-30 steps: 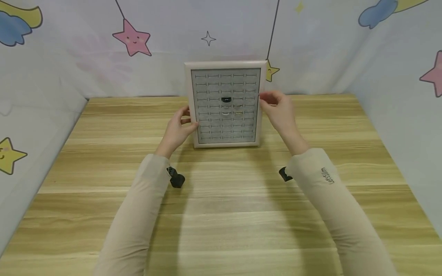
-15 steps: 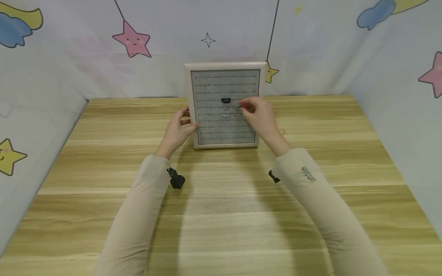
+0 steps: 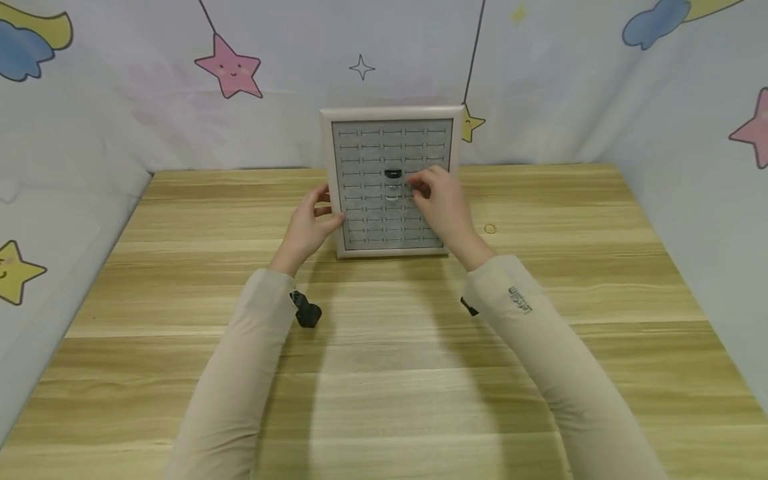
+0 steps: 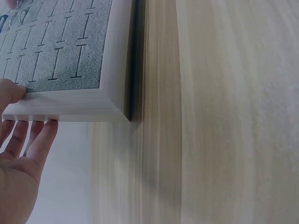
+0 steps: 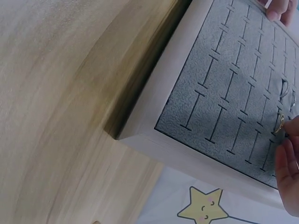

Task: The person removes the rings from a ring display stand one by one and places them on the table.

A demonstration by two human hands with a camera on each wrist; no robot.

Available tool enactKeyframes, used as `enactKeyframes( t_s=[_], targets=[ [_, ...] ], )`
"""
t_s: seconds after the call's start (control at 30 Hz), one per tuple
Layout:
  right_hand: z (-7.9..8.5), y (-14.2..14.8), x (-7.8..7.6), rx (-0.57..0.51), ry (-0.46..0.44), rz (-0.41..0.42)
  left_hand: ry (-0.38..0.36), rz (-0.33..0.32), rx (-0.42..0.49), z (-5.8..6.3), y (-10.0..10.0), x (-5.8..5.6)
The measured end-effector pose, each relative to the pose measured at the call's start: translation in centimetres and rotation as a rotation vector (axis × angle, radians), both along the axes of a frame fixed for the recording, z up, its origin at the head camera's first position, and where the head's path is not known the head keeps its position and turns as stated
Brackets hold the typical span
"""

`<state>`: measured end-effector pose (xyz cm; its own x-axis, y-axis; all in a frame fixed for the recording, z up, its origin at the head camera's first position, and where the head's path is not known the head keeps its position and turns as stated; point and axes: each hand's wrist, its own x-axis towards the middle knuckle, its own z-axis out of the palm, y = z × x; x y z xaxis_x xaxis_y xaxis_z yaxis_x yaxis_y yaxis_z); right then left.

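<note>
Though shadowy near ring board (image 3: 373, 227), woodgrain table (image 3: 384, 400), starry walls (image 3: 288, 47).

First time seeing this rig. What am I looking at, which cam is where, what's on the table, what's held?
No robot here: it's a person's two bare hands. The widest picture comes from a head camera looking forward and down; the other two come from cameras on the left and right wrists.

A framed ring display board stands on the wood-grain table. Its slots hold a black ring with silver-coloured rings below. A loose gold ring lies on the table to the right.

The left hand holds the board's left edge, thumb in front. The right hand has its fingertips at a slotted gold ring; whether it pinches that ring, I can't tell.
</note>
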<state>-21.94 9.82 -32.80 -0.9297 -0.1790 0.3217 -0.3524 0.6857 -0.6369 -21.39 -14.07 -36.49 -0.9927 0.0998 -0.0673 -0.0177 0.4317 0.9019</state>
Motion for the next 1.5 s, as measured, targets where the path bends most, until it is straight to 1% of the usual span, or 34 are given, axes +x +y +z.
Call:
enactKeyframes(
  t_s=[0.2, 0.4, 0.63, 1.0, 1.27, 1.37, 1.5],
  targets=[
    [-0.3, -0.3, -0.2, 0.023, 0.045, -0.019, 0.004, 0.003, -0.014, 0.1, 0.0, 0.1],
    [-0.4, -0.4, -0.2, 0.021, 0.048, -0.025, -0.001, -0.001, -0.013, 0.2, 0.0, 0.1],
    [-0.5, -0.4, -0.2, -0.006, 0.049, -0.019, -0.012, -0.004, -0.003, 0.0, 0.0, -0.1],
    [-0.9, 0.1, -0.6, -0.117, 0.014, -0.005, -0.01, 0.002, -0.007, -0.1, 0.0, -0.2],
    [-0.8, 0.7, -0.8, -0.179, -0.005, 0.02, -0.009, -0.002, -0.006, -0.1, 0.0, -0.2],
    [-0.8, 1.1, -0.9, -0.238, -0.045, 0.041, -0.006, -0.002, -0.002, -0.1, 0.0, -0.2],
    [-0.6, 1.6, -0.9, -0.359, -0.13, 0.066, -0.005, 0.0, -0.002, -0.1, -0.1, -0.2]
  ],
)
